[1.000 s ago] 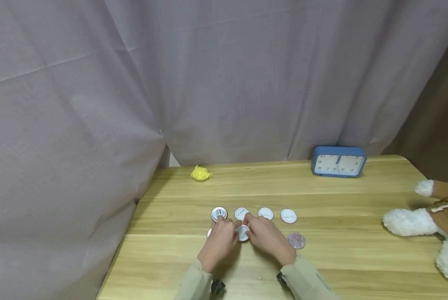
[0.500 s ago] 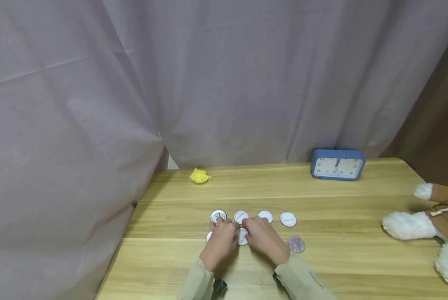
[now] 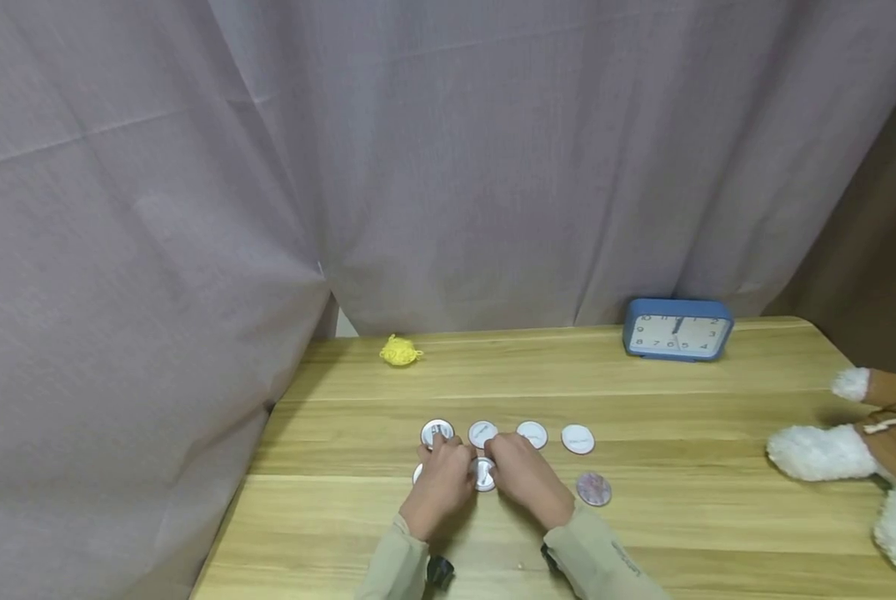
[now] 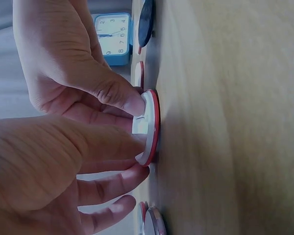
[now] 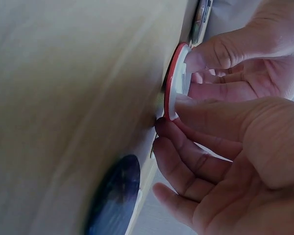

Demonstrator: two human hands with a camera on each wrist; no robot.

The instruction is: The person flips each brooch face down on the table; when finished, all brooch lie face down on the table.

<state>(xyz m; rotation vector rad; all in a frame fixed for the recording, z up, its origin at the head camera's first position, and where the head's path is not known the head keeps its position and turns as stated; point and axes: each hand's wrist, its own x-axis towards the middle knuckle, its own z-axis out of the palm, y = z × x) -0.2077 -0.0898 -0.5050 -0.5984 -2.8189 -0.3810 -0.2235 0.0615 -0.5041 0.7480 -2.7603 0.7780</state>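
Note:
A round white badge [image 3: 483,474] with a red rim is tilted up a little from the table between both hands. My left hand [image 3: 445,482] pinches its left edge, the thumb on its white face in the left wrist view. From the other side my right hand [image 3: 526,475] pinches the same badge, with the thumb [image 5: 201,115] on the white face and fingertips at the red rim. A small pale piece [image 4: 141,126] shows on that face between the thumbs; its kind is unclear. Another white disc [image 3: 417,473] is partly hidden behind my left hand.
Several round discs lie in a row beyond the hands, such as a white one [image 3: 578,439]. A purple patterned disc [image 3: 593,488] lies to the right. Farther off stand a blue clock [image 3: 678,330], a yellow bundle [image 3: 400,351] and a plush toy [image 3: 823,452].
Both hands stay on the same badge at the same spot, with small shifts of the fingers. The right hand's fingers are drawn in more. The head view has tilted slightly.

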